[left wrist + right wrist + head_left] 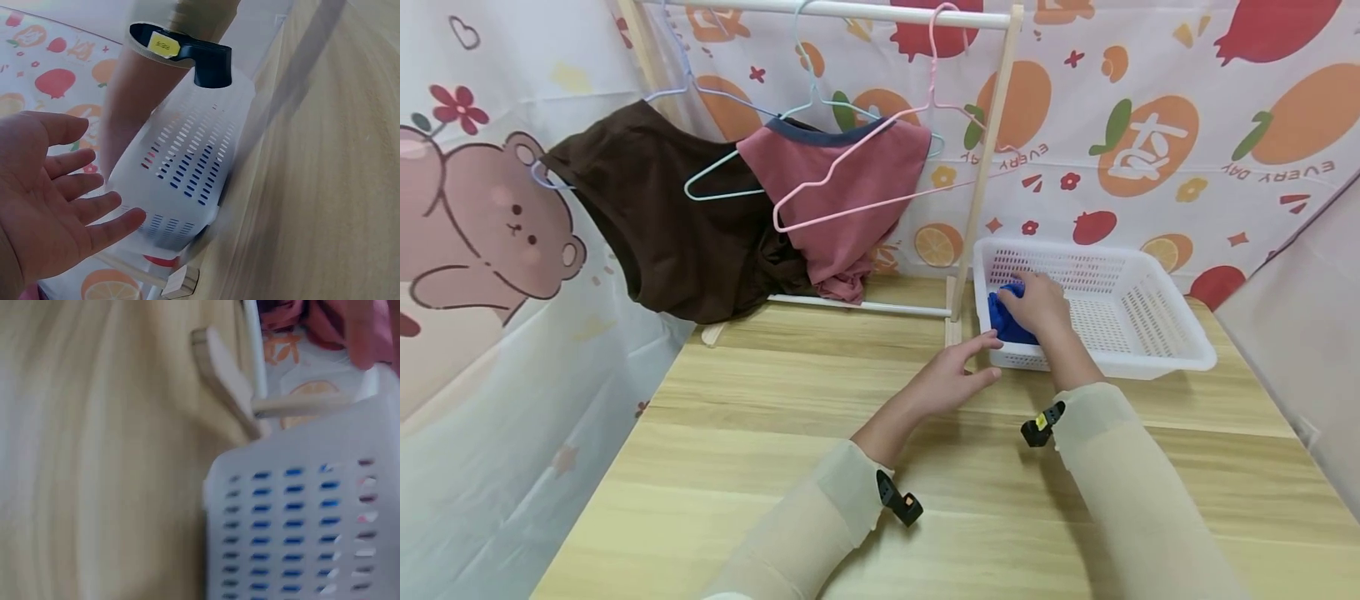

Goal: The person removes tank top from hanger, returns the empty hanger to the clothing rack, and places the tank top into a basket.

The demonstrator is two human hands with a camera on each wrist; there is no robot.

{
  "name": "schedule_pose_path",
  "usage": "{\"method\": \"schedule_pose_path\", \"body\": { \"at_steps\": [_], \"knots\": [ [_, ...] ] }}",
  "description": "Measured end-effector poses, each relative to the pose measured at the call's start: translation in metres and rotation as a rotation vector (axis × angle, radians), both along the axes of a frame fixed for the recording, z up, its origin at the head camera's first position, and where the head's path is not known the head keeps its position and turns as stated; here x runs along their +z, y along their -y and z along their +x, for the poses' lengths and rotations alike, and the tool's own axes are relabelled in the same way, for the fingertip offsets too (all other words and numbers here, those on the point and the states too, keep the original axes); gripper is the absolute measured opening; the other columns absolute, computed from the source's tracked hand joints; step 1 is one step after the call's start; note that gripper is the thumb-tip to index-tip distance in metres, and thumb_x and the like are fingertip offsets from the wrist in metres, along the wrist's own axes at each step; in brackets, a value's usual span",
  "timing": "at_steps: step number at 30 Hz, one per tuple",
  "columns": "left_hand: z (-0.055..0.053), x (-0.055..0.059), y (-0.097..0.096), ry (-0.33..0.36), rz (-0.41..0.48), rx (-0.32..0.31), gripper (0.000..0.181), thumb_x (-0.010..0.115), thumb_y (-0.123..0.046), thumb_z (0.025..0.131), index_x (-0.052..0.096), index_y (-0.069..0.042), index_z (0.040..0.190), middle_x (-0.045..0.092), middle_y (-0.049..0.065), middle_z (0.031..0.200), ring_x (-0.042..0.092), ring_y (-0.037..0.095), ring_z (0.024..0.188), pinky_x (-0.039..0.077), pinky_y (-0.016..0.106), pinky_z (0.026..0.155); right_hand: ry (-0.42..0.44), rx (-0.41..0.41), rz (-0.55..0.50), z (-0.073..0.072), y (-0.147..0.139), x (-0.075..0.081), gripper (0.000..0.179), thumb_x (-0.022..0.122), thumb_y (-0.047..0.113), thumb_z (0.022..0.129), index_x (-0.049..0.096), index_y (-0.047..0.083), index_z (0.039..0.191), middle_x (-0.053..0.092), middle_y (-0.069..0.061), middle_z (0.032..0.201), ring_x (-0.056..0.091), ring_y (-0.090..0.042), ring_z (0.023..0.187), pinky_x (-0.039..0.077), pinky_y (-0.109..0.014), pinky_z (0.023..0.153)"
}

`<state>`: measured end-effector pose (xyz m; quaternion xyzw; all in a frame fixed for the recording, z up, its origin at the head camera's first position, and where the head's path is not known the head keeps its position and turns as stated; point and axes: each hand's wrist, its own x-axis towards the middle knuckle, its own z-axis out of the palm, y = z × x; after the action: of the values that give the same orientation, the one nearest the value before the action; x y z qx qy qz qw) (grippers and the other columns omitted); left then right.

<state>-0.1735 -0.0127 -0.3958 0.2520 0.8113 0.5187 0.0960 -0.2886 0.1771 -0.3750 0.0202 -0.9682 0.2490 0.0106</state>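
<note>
A crumpled blue cloth [1003,323] lies in the left end of a white perforated plastic basket [1176,360]. My right hand [1037,302] reaches over the near rim and grips this cloth with curled fingers. Just outside the basket's near left corner is my left hand [951,379], its fingers spread and holding nothing. The left wrist view shows the left palm [47,212] turned up beside the basket wall [187,156]. Through the basket's slots [294,540] in the right wrist view, blue shows; the grip itself is hidden there.
Left of the basket stands a wooden rack [988,158] with a white top rail [850,10]. On it hang a brown garment [677,208], a pink garment [857,183] and a pink hanger [850,167] in front. The wooden table [737,467] meets a printed curtain behind.
</note>
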Motion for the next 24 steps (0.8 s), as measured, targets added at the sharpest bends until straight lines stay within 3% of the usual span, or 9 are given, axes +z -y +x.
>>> {"method": "schedule_pose_path", "body": {
  "at_steps": [7, 10, 16, 19, 24],
  "knots": [
    [0.006, 0.006, 0.007, -0.015, 0.021, 0.027, 0.041, 0.059, -0.025, 0.099, 0.054, -0.015, 0.139, 0.037, -0.001, 0.158, 0.036, 0.017, 0.143, 0.048, 0.044, 0.101, -0.214, 0.062, -0.364, -0.005, 0.031, 0.029, 0.056, 0.054, 0.04, 0.099, 0.043, 0.014, 0.148, 0.049, -0.015, 0.145, 0.047, -0.034, 0.134, 0.039, -0.053, 0.108],
    [0.011, 0.009, 0.013, -0.018, 0.008, 0.05, 0.042, 0.059, -0.026, 0.099, 0.053, -0.014, 0.139, 0.035, -0.001, 0.158, 0.036, 0.02, 0.143, 0.046, 0.047, 0.104, -0.246, 0.102, -0.461, -0.008, 0.047, 0.039, 0.062, 0.056, 0.04, 0.098, 0.036, 0.015, 0.152, 0.05, -0.014, 0.145, 0.049, -0.033, 0.132, 0.044, -0.05, 0.105],
    [0.021, 0.014, 0.038, -0.071, -0.088, 0.124, 0.04, 0.059, -0.029, 0.099, 0.055, -0.019, 0.137, 0.039, -0.004, 0.156, 0.041, 0.021, 0.14, 0.047, 0.044, 0.102, -0.237, 0.128, -0.534, -0.017, 0.064, 0.044, 0.07, 0.057, 0.039, 0.098, 0.026, 0.014, 0.156, 0.052, -0.016, 0.143, 0.054, -0.032, 0.128, 0.045, -0.046, 0.104],
    [0.023, 0.02, 0.054, -0.136, -0.111, 0.154, 0.038, 0.059, -0.027, 0.099, 0.057, -0.018, 0.136, 0.049, -0.001, 0.149, 0.05, 0.022, 0.134, 0.051, 0.042, 0.097, -0.244, 0.105, -0.561, -0.021, 0.063, 0.044, 0.066, 0.056, 0.034, 0.099, 0.027, 0.014, 0.155, 0.056, -0.017, 0.138, 0.057, -0.03, 0.124, 0.046, -0.044, 0.104],
    [0.028, 0.037, 0.09, -0.294, -0.136, 0.239, 0.027, 0.058, -0.021, 0.1, 0.066, -0.015, 0.125, 0.069, 0.002, 0.121, 0.066, 0.019, 0.106, 0.055, 0.03, 0.085, -0.23, 0.109, -0.562, -0.024, 0.061, 0.047, 0.065, 0.057, 0.033, 0.099, 0.03, 0.017, 0.155, 0.061, -0.016, 0.128, 0.06, -0.029, 0.116, 0.047, -0.042, 0.102]
  ]
}}
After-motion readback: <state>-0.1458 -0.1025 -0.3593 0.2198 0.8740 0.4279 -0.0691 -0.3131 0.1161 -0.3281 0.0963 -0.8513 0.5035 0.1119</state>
